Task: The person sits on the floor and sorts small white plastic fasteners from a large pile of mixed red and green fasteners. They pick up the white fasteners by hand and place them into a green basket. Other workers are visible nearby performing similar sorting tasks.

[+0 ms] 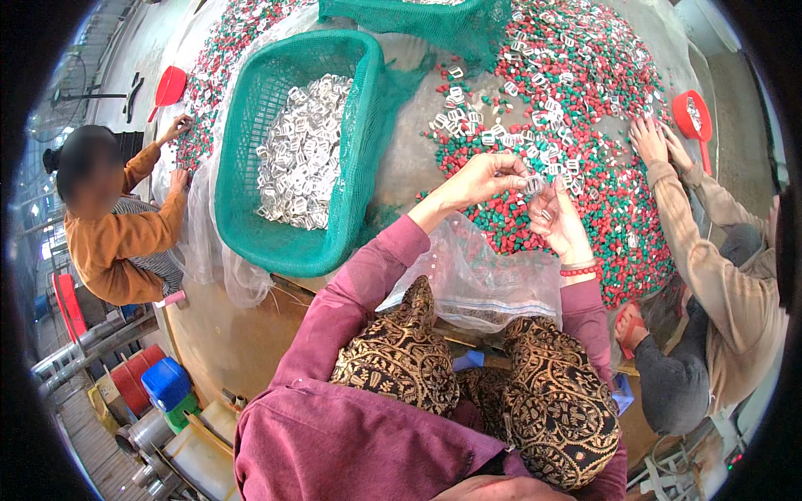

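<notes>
Above a spread of small red and green chips (493,221), my left hand (478,179) pinches a small silver slotted buckle (535,184) between thumb and fingertips. My right hand (570,227), with a red bead bracelet at the wrist, is close beside it, palm up and fingers curled. Another small silver buckle (547,215) appears to lie in those fingers. More loose buckles (494,134) are scattered over the chips just beyond my hands. To the left, a green mesh-lined basket (361,159) holds a heap of similar silver buckles (302,159).
A clear plastic sheet (493,280) hangs over the table edge before my knees. A second green basket (418,23) stands at the back. Co-workers sit left and right, the right one's hands (656,140) on the pile. Red scoops (171,85) lie at both sides.
</notes>
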{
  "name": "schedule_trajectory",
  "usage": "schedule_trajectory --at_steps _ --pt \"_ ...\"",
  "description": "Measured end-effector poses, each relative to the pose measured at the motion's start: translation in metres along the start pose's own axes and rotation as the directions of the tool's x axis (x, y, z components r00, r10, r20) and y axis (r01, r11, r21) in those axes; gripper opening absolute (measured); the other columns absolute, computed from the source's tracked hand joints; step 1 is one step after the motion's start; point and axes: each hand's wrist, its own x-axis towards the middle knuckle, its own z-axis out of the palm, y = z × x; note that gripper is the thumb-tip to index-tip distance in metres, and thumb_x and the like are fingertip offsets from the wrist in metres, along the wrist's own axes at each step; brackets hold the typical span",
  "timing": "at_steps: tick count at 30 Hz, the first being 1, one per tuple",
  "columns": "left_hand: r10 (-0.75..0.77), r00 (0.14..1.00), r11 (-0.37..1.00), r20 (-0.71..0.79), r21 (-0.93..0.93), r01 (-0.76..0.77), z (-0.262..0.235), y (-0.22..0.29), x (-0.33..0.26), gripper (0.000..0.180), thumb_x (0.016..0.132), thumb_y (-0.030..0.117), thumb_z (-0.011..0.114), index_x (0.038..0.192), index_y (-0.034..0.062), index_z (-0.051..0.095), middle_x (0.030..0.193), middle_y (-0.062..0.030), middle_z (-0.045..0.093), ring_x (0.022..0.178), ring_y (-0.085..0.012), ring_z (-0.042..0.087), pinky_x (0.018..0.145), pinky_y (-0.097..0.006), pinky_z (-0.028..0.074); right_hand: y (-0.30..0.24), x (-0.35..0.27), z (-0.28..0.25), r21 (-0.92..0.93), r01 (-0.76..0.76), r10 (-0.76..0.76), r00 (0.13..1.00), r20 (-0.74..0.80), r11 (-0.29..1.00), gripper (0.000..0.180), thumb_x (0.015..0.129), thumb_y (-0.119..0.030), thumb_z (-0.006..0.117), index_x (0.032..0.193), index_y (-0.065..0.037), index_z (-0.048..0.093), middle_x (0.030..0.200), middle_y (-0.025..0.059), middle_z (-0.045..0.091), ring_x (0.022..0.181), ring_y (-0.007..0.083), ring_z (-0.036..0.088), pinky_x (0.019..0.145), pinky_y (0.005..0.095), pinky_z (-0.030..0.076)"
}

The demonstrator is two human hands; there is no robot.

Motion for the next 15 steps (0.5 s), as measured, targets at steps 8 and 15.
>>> schedule_trajectory --at_steps 8,15 --pt "0.051 0.994 0.994 -0.099 0.099 -0.041 0.009 0.002 -0.010 0.018 0.087 0.015 0.061 0.100 0.0028 0.060 0.092 -0.0016 0.063 0.092 -0.0098 0.058 0.082 -0.027 0.046 0.001 -0.001 0.006 -0.057 0.092 -0.086 0.991 0.102 0.994 0.012 0.091 -0.017 0.056 0.095 -0.006 0.055 0.070 0.0015 0.051 0.052 0.0037 0.038 0.042 0.0159 0.030" --pt "0.031 0.992 0.970 -0.122 0.241 -0.001 0.011 0.012 -0.024 0.019 0.083 0.010 0.063 0.101 0.0056 0.059 0.093 -0.0030 0.065 0.084 -0.0115 0.061 0.075 -0.028 0.049 0.005 -0.002 0.025 -0.254 0.190 -0.201 0.979 -0.018 0.948 0.019 0.088 -0.008 0.058 0.105 0.000 0.056 0.075 -0.0003 0.054 0.055 0.0037 0.041 0.047 0.0173 0.031"
